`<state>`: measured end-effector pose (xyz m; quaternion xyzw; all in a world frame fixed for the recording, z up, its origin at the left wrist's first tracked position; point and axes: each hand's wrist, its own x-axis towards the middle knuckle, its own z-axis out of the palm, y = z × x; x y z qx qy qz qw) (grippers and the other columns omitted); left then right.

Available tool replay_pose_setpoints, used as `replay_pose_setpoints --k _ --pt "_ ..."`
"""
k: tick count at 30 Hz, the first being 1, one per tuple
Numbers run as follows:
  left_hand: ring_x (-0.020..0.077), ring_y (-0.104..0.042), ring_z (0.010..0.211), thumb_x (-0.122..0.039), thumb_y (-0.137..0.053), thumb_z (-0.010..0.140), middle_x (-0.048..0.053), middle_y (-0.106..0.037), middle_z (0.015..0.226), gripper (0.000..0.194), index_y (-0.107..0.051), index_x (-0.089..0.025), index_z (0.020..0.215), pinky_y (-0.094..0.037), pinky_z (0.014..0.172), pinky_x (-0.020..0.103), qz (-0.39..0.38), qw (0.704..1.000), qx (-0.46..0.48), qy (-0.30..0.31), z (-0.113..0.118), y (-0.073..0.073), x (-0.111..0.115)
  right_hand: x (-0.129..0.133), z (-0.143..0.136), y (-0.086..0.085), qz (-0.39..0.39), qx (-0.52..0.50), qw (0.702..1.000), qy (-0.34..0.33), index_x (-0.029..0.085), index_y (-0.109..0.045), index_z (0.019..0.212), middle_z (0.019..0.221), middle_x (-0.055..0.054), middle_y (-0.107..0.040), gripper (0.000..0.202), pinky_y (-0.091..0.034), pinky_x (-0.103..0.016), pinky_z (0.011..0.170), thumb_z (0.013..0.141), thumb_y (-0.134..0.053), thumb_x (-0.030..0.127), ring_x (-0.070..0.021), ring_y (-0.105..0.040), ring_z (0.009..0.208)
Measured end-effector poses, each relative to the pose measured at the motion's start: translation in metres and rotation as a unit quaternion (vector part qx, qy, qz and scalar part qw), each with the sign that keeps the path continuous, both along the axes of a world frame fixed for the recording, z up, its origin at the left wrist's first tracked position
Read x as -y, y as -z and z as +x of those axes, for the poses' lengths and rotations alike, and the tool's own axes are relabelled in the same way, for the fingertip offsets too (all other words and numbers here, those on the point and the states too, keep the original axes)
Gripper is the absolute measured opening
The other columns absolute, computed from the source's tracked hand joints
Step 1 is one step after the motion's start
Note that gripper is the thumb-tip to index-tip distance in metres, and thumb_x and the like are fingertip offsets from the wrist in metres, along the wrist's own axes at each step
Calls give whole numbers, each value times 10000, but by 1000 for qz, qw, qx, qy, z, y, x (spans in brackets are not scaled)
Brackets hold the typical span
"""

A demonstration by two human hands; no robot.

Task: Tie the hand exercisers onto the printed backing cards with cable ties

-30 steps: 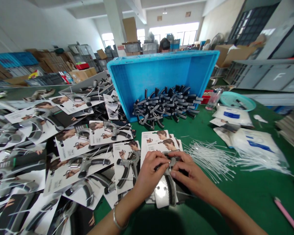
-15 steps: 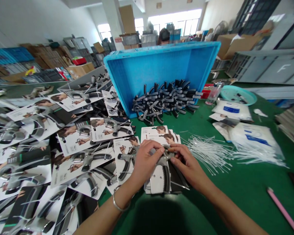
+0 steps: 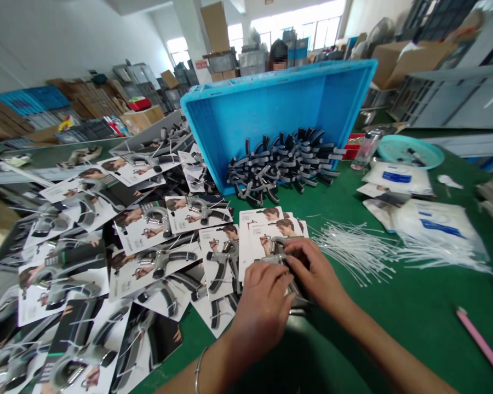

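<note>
A grey and black hand grip strengthener (image 3: pixel 276 247) with a coil spring lies on a printed backing card (image 3: pixel 271 230), on top of a small stack of such cards. My left hand (image 3: pixel 263 301) is curled over the strengthener's handles, hiding most of them. From the right, my right hand (image 3: pixel 310 265) grips its side just below the spring, thumb and fingers closed. Left of the stack, a carded strengthener (image 3: pixel 224 260) lies face up, and a heap of others (image 3: pixel 152 265), tied on with white cable ties, spreads beyond it.
A blue crate (image 3: pixel 267 115) tipped on its side holds many loose strengtheners (image 3: pixel 287 164). Loose white cable ties (image 3: pixel 353 249) lie to the right, beside plastic bags (image 3: pixel 435 224) of them. Farther off are a turquoise plate (image 3: pixel 431 150), a clear bottle (image 3: pixel 365 150) and a pink stick (image 3: pixel 482 347).
My left hand has moved down from the spring end over the handles and now covers them. My right hand stays near the spring. The view has shifted slightly.
</note>
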<state>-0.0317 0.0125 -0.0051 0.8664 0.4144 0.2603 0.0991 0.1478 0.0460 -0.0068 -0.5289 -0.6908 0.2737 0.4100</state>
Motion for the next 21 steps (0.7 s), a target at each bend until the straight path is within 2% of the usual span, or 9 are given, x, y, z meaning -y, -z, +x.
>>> replay_pose_setpoints --k 2,3,6,10,12,17,21 --pt "342 -501 1135 -403 -666 858 184 -569 1230 490 -521 -136 1244 -392 995 553 -7 996 8 -89 -9 -2 10 17 6 -8 25 47 998 -25 226 -597 995 1120 -67 -630 92 -402 -412 959 947 -526 193 -236 -531 1089" --pt "349 -506 1124 -448 -682 837 185 -565 1221 538 -517 -137 1243 -404 980 557 -17 993 4 -116 -13 -2 15 26 8 -12 28 81 995 -49 225 -602 1000 1095 -64 -641 92 -400 -409 942 959 -522 203 -235 -531 1063" --pt "318 -543 1056 -405 -638 874 144 -589 1138 386 -560 -168 1168 -449 929 514 -60 990 -15 -125 -22 0 24 48 2 -21 24 199 973 -117 210 -628 1013 977 -67 -661 103 -404 -402 858 963 -540 230 -241 -532 931" --pt "267 -574 981 -170 -593 849 93 -613 988 177 -599 -179 1027 -486 892 441 -112 985 23 -132 -26 0 18 53 -18 -20 37 321 938 -123 191 -652 941 893 -87 -646 124 -379 -427 790 957 -533 222 -270 -505 869" --pt "255 -581 963 -142 -583 844 80 -616 965 168 -609 -185 1005 -493 885 426 -140 982 38 -123 -31 -2 13 49 -23 -19 30 324 937 -129 191 -643 905 867 -85 -638 147 -368 -421 764 965 -511 210 -267 -490 846" --pt "210 -588 1055 -192 -499 956 88 -614 1110 230 -609 -201 1158 -465 978 377 -199 972 95 -78 -58 -1 10 49 -15 -22 -14 242 958 -153 193 -611 976 924 -71 -638 56 -380 -402 785 944 -570 215 -255 -486 880" --pt "178 -614 983 -167 -528 953 53 -656 1002 154 -650 -196 1043 -475 911 314 -210 965 150 -51 -66 4 4 52 -13 -26 -23 212 962 -168 213 -624 974 931 -49 -653 61 -396 -394 791 944 -574 194 -246 -507 883"
